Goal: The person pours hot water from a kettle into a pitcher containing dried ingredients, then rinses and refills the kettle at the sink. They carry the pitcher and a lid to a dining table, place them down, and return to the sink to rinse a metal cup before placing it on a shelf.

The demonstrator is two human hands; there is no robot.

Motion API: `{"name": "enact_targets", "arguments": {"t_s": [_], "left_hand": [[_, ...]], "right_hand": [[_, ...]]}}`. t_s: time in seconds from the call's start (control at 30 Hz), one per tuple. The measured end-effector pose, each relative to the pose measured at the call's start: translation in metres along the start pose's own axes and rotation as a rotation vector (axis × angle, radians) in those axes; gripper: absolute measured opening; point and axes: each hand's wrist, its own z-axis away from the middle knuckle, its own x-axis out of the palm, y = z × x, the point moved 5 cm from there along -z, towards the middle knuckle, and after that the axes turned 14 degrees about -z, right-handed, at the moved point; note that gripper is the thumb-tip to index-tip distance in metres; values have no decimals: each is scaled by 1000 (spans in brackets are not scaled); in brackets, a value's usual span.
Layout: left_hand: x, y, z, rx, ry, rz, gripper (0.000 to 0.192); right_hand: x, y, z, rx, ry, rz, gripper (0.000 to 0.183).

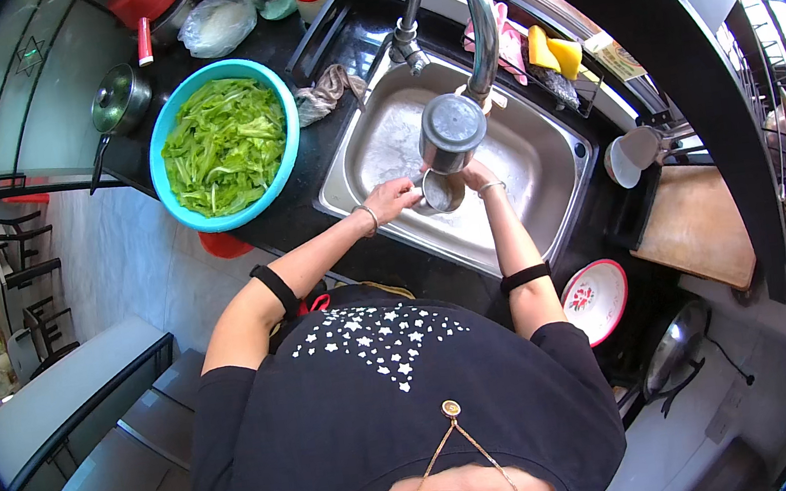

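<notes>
Over the stainless steel sink (548, 186), my left hand (391, 199) grips a metal mug (447, 191) by its handle side. My right hand (479, 176) is against the opposite side of the mug, its fingers partly hidden by the mug and the faucet's end. The mug's mouth tilts toward me, and its inside looks wet. Directly above it is the grey cylindrical filter (453, 124) on the outlet of a curved chrome faucet (480, 10). Whether water is running cannot be made out.
A turquoise basin (165, 189) of leafy greens (223, 148) stands left of the sink, beside a crumpled rag (330, 91). A lidded pot (117, 99) is farther left. Yellow sponges (553, 53) sit in a rack behind the sink. On the right are a cutting board (692, 227) and an enamel bowl (595, 301).
</notes>
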Motion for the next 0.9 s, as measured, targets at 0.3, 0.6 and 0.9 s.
{"name": "enact_targets", "arguments": {"t_s": [0.3,0.6,0.9], "left_hand": [[18,-23,-3,-556,-80,782,41],[40,-29,-36,-682,35,900,38],[35,-5,-105,-434,169,630,30]], "right_hand": [[29,35,29,180,153,-810,57],[50,-18,42,-278,616,915,23],[52,-34,72,-437,790,380,17]]}}
